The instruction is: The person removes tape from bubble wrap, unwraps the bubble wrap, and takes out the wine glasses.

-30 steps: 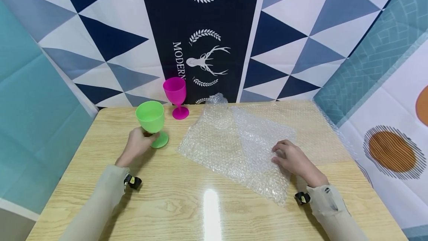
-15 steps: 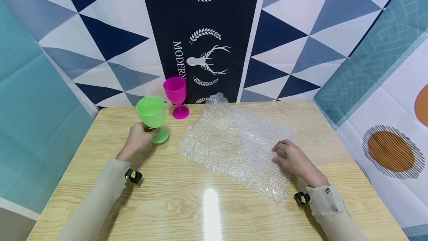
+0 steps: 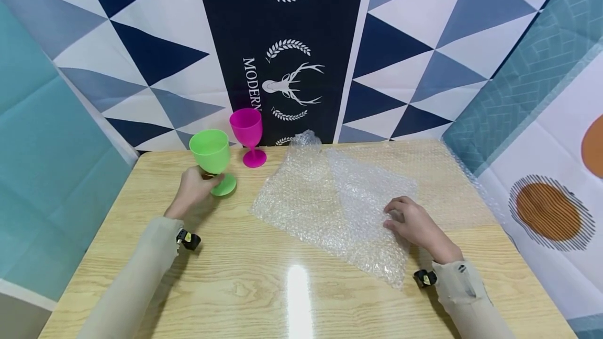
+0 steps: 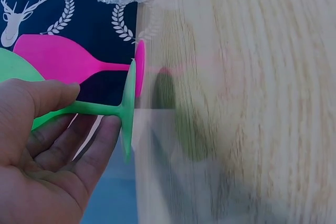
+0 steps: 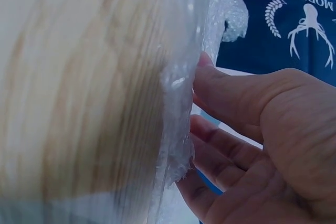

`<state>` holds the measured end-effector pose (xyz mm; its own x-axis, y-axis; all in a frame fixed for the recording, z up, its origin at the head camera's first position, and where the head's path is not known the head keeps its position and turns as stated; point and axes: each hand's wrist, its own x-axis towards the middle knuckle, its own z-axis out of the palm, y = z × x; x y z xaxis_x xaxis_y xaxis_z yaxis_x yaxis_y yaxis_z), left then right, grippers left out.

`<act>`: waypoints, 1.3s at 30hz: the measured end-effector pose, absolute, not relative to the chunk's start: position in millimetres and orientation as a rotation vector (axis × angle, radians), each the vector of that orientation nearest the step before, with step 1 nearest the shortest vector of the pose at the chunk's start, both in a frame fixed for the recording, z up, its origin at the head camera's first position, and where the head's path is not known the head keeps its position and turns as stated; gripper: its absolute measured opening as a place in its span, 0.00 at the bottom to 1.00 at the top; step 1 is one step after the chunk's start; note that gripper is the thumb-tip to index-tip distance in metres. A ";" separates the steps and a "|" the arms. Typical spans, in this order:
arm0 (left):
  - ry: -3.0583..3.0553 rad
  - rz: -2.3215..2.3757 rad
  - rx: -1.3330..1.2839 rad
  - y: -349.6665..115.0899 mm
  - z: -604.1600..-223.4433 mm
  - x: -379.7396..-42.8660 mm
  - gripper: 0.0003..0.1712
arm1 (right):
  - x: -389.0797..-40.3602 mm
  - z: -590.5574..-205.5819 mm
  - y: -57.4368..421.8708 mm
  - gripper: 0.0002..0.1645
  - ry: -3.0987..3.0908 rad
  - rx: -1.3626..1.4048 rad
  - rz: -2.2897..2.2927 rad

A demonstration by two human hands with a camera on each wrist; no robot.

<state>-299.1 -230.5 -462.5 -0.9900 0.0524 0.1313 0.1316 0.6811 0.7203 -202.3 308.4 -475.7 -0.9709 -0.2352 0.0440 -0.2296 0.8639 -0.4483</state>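
Observation:
My left hand [image 3: 192, 191] grips a green plastic goblet [image 3: 210, 151] by its stem, thumb on one side and fingers on the other. The goblet is nearly upright; in the left wrist view its round foot [image 4: 127, 111] is close over the tabletop. Just behind it and to the right stands a magenta goblet [image 3: 247, 128], near the table's back edge. Toward the right, my right hand [image 3: 414, 226] rests with loosely bent fingers on a sheet of bubble wrap [image 3: 325, 208]. In the right wrist view the fingertips are right at the bubble wrap [image 5: 181, 93], with nothing pinched.
Bubble wrap spreads over the middle and right of the wooden table [image 3: 226, 286], one layer folded over another, with a bunched end [image 3: 305, 143] at the back. A patterned cloth backdrop [image 3: 292, 30] rises behind the table, and fabric panels stand at both sides.
My left hand has moved with the green goblet a little toward the back of the table, nearer the magenta goblet's level. The right hand and the bubble wrap have stayed still.

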 end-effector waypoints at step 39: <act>-2.802 -1.230 -0.078 -231.4 -456.1 -322.2 0.22 | -200.7 -475.2 309.1 0.12 3.005 -0.390 -0.769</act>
